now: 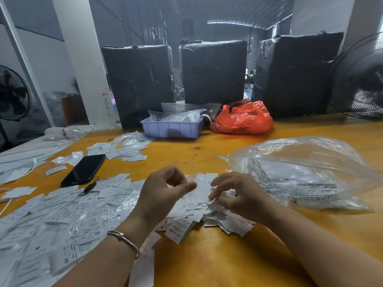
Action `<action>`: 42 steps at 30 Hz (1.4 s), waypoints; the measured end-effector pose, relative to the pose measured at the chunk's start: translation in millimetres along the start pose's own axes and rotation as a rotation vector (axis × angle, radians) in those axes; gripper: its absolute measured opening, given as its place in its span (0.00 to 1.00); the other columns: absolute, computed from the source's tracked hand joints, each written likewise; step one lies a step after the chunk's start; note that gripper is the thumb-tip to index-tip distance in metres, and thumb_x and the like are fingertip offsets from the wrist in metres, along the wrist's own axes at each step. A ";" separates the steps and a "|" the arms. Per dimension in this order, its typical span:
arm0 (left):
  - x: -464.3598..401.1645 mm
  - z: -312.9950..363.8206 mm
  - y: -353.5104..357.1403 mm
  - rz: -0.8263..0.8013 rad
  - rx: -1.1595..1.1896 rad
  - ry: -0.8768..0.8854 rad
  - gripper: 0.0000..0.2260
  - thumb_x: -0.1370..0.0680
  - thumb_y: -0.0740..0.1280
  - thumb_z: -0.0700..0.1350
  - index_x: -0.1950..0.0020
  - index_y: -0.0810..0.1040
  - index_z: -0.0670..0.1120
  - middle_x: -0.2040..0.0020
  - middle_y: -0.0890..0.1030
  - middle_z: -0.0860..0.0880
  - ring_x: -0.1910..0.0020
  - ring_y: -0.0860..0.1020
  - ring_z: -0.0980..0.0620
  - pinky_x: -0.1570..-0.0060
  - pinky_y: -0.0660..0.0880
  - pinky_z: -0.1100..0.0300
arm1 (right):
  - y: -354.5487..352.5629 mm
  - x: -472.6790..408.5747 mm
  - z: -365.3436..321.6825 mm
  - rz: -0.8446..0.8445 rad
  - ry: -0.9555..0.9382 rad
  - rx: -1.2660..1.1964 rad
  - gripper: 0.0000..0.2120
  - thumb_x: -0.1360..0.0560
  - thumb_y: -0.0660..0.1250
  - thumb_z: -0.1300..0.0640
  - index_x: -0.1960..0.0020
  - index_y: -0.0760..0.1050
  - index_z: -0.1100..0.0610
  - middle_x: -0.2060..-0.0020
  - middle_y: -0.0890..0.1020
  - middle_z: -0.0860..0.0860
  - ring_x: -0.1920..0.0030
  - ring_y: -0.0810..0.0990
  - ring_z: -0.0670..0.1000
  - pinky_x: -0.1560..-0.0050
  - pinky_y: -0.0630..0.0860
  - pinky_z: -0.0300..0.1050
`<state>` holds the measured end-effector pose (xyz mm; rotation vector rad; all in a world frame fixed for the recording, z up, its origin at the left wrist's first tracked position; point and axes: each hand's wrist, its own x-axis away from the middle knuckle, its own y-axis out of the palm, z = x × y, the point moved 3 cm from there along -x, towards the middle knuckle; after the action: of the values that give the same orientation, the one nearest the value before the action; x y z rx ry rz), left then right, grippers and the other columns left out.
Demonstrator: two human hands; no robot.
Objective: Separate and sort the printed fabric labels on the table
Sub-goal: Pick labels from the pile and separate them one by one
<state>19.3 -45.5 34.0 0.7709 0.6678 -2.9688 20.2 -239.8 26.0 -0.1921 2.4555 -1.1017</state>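
Note:
A heap of white printed fabric labels [207, 218] lies on the yellow table [217, 264] under both hands. My left hand [163, 191] hovers over the heap with curled fingers, thumb and forefinger pinching the edge of a blurred white label [202, 183]. My right hand [238, 193] pinches the same bunch of labels from the right side. A wide spread of labels marked XS, M and XL [62, 220] covers the table's left part. More labels [124, 149] lie scattered farther back.
A black phone [84, 169] lies among the labels at left. A large clear plastic bag [306, 172] sits at right. At the back stand a lilac tray [172, 128] of bagged labels, a red plastic bag [242, 119], three black-wrapped bales and a fan [360, 79].

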 end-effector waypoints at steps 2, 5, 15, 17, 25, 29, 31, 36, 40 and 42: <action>0.5 1.6 -1.9 0.004 0.072 -0.026 0.17 0.35 0.78 0.52 0.67 0.73 0.44 0.73 0.72 0.56 0.71 0.69 0.58 0.70 0.68 0.69 | -1.4 -0.1 -0.8 0.012 0.015 -0.098 0.10 0.30 0.71 0.63 0.59 0.85 0.48 0.51 0.80 0.45 0.48 0.76 0.43 0.46 0.74 0.41; 1.2 4.7 -1.8 -0.024 0.164 -0.058 0.22 0.36 0.75 0.57 0.66 0.73 0.40 0.73 0.73 0.51 0.72 0.70 0.56 0.70 0.68 0.68 | -10.0 -0.8 0.4 0.107 0.051 -0.312 0.10 0.30 0.72 0.64 0.59 0.85 0.49 0.58 0.80 0.53 0.58 0.76 0.51 0.57 0.75 0.46; 2.6 9.5 -0.2 -0.095 0.315 -0.107 0.08 0.32 0.75 0.39 0.56 0.81 0.39 0.60 0.86 0.45 0.64 0.83 0.52 0.65 0.76 0.67 | -21.0 -2.8 9.7 0.230 0.162 -0.696 0.10 0.30 0.66 0.57 0.56 0.84 0.60 0.64 0.85 0.56 0.61 0.84 0.55 0.62 0.75 0.41; 2.9 10.5 -0.2 -0.093 0.348 -0.118 0.10 0.34 0.75 0.43 0.56 0.83 0.41 0.62 0.86 0.45 0.66 0.81 0.54 0.65 0.75 0.68 | -22.7 -1.5 8.4 0.258 0.127 -0.675 0.04 0.27 0.70 0.62 0.57 0.84 0.59 0.65 0.85 0.55 0.63 0.84 0.53 0.64 0.75 0.38; 7.0 13.6 8.6 -0.346 0.365 -0.116 0.08 0.34 0.75 0.46 0.62 0.82 0.42 0.68 0.80 0.46 0.68 0.76 0.53 0.65 0.74 0.64 | -18.7 1.0 -11.6 0.063 0.020 -0.592 0.12 0.30 0.70 0.46 0.52 0.84 0.52 0.57 0.86 0.47 0.55 0.83 0.47 0.58 0.76 0.34; 9.5 14.8 13.3 -0.411 0.318 -0.120 0.07 0.35 0.77 0.46 0.64 0.82 0.45 0.69 0.79 0.48 0.68 0.75 0.55 0.66 0.73 0.66 | -15.2 5.6 -25.8 -0.031 -0.045 -0.449 0.15 0.36 0.73 0.43 0.60 0.84 0.54 0.62 0.85 0.50 0.59 0.83 0.49 0.55 0.78 0.46; 8.4 13.1 13.1 -0.387 0.288 -0.134 0.09 0.36 0.77 0.48 0.64 0.82 0.44 0.68 0.79 0.47 0.68 0.75 0.55 0.66 0.73 0.65 | -15.5 5.0 -22.3 0.019 -0.026 -0.476 0.13 0.35 0.75 0.47 0.63 0.83 0.58 0.67 0.84 0.54 0.63 0.81 0.51 0.58 0.78 0.46; 5.6 4.2 9.1 -0.295 0.220 -0.191 0.12 0.36 0.77 0.50 0.64 0.81 0.43 0.69 0.80 0.49 0.69 0.75 0.56 0.67 0.73 0.66 | -28.6 -0.4 10.2 0.278 0.145 -0.234 0.07 0.27 0.72 0.56 0.61 0.83 0.59 0.68 0.83 0.49 0.66 0.82 0.49 0.59 0.77 0.46; 4.2 1.9 7.5 -0.280 0.196 -0.196 0.12 0.36 0.76 0.52 0.63 0.81 0.44 0.69 0.80 0.50 0.69 0.75 0.56 0.66 0.74 0.66 | -51.9 0.9 40.5 0.522 0.305 0.082 0.13 0.24 0.68 0.53 0.64 0.81 0.59 0.70 0.81 0.52 0.67 0.78 0.54 0.64 0.74 0.46; 4.5 1.8 7.9 -0.276 0.195 -0.195 0.14 0.35 0.76 0.53 0.61 0.82 0.43 0.68 0.80 0.50 0.68 0.76 0.55 0.66 0.74 0.66 | -62.0 2.9 53.8 0.606 0.414 0.158 0.13 0.24 0.67 0.50 0.62 0.81 0.56 0.64 0.81 0.52 0.62 0.78 0.55 0.55 0.76 0.51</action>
<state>15.3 -52.9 30.2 0.4134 0.5166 -3.3405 38.4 -318.8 39.2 0.8504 2.4734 -1.1156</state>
